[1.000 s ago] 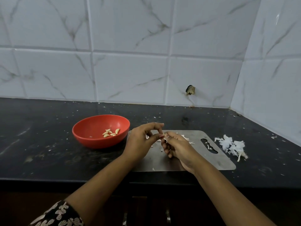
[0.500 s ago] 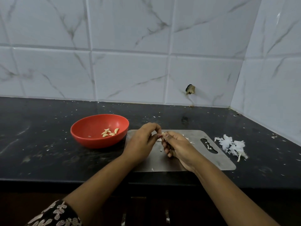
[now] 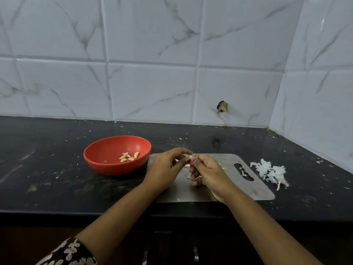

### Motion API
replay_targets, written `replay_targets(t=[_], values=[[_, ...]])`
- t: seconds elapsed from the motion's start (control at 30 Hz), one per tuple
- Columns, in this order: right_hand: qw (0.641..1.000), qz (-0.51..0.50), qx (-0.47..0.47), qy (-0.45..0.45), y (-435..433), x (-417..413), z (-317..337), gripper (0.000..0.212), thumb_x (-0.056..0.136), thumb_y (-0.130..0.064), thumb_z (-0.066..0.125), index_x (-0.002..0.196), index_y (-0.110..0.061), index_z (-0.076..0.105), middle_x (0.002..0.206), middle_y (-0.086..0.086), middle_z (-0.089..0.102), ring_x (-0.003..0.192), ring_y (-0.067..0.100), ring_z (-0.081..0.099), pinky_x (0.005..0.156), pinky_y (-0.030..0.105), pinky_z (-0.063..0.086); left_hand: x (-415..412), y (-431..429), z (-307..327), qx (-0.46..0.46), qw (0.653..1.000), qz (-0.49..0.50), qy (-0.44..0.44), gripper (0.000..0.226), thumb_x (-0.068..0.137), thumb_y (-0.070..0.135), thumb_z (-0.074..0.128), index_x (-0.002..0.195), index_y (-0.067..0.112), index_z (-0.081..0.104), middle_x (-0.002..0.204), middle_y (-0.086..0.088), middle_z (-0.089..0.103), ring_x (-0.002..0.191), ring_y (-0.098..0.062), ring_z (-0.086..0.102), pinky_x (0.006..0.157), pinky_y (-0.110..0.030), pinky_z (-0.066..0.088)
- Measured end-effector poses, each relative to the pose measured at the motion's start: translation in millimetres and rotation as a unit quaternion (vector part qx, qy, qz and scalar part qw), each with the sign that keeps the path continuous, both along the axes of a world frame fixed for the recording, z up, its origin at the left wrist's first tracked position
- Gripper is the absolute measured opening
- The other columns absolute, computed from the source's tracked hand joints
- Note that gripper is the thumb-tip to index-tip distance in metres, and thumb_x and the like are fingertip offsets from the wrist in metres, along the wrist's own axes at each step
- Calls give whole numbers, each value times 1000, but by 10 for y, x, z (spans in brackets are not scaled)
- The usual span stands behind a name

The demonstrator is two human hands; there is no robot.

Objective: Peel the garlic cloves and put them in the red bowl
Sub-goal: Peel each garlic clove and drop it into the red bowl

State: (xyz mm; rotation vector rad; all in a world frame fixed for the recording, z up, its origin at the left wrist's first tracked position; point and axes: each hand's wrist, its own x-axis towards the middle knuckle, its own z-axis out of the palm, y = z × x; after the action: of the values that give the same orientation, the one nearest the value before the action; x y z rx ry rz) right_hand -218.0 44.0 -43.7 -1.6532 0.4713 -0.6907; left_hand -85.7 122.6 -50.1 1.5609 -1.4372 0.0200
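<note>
While left hand, right hand pinch garlic clove — long axis hidden.

Open counter to the left and behind, a crowded middle and right

The black countertop lies bare but for small flecks left of the red bowl and along the strip before the tiled back wall. The bowl sits tight against the steel cutting board, leaving no visible gap. The left hand and right hand meet over the board's left half, pinching a garlic clove. The board's right half is open. A pile of garlic skins lies just off its right edge, and the side wall closes that end.
</note>
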Motion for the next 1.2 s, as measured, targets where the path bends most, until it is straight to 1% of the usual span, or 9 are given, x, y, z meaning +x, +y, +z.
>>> replay_targets(t=[0.07, 0.2, 0.33, 0.5, 0.63, 0.73, 0.87, 1.03, 1.2], values=[[1000, -1, -21, 12, 12, 14, -3, 22, 104, -20, 42, 94, -11, 59, 73, 3, 53, 56, 10, 54, 48, 21, 46, -13, 12, 7, 2, 1000, 4, -25, 15, 94, 19, 59, 105, 24, 68, 86, 14, 68, 75, 1, 61, 68, -15, 45], [998, 11, -39, 55, -11, 30, 26, 27, 105, -22, 39, 88, -7, 55, 69, 4, 50, 53, 13, 54, 47, 22, 47, -32, 11, -4, 31, 990, 47, -130, 12, 100, 24, 44, 102, 22, 57, 78, 10, 66, 69, -8, 59, 70, -37, 50], [994, 9, -84, 70, -43, 63, 4, 25, 105, -21, 39, 88, -7, 52, 72, 5, 55, 51, 14, 57, 46, 25, 49, -17, -2, -30, 43, 980, 66, -184, 21, 101, 31, 31, 87, 24, 44, 68, 4, 59, 64, -13, 56, 71, -43, 46], [971, -27, -219, 95, -53, 55, -66, 24, 104, -24, 38, 89, -10, 51, 75, 5, 62, 55, 25, 64, 51, 28, 53, -16, 0, 4, 51, 987, 36, -149, 29, 103, 30, 34, 74, 31, 40, 63, 5, 54, 61, -11, 53, 67, -36, 45], [956, -36, -278, 88, -25, 48, -71, 24, 104, -27, 38, 97, -8, 50, 78, 10, 59, 47, 9, 58, 48, 21, 49, -12, -11, 17, 58, 996, 7, -70, 35, 103, 26, 38, 69, 33, 41, 60, 7, 51, 59, -6, 50, 60, -24, 40], [950, -38, -295, 91, 2, 32, -59, 20, 104, -26, 37, 100, -11, 50, 81, 2, 57, 51, 8, 59, 50, 22, 51, -19, -2, 14, 57, 998, -18, -37, 33, 103, 27, 37, 72, 29, 46, 60, 4, 54, 59, -9, 52, 60, -23, 41], [944, -46, -308, 110, 17, 23, -53, 24, 104, -26, 36, 94, -10, 52, 77, -1, 57, 58, 16, 63, 59, 34, 57, -26, 0, 5, 42, 998, -25, -46, 34, 103, 25, 37, 70, 31, 44, 60, 8, 49, 58, -3, 48, 58, -17, 37], [944, -37, -299, 131, 26, 16, -49, 24, 104, -26, 36, 88, -20, 52, 76, -7, 60, 57, 6, 58, 60, 22, 53, -2, -1, 28, 25, 998, -52, -32, 36, 102, 18, 40, 69, 29, 47, 56, 11, 46, 56, -1, 48, 58, -14, 35], [931, -55, -342, 115, 39, -2, -46, 25, 102, -20, 42, 80, -24, 53, 74, -6, 58, 65, 12, 58, 69, 40, 57, 30, -17, 14, 28, 998, -46, -44, 38, 101, 16, 43, 67, 30, 51, 57, 13, 49, 60, -3, 49, 60, -14, 35]])
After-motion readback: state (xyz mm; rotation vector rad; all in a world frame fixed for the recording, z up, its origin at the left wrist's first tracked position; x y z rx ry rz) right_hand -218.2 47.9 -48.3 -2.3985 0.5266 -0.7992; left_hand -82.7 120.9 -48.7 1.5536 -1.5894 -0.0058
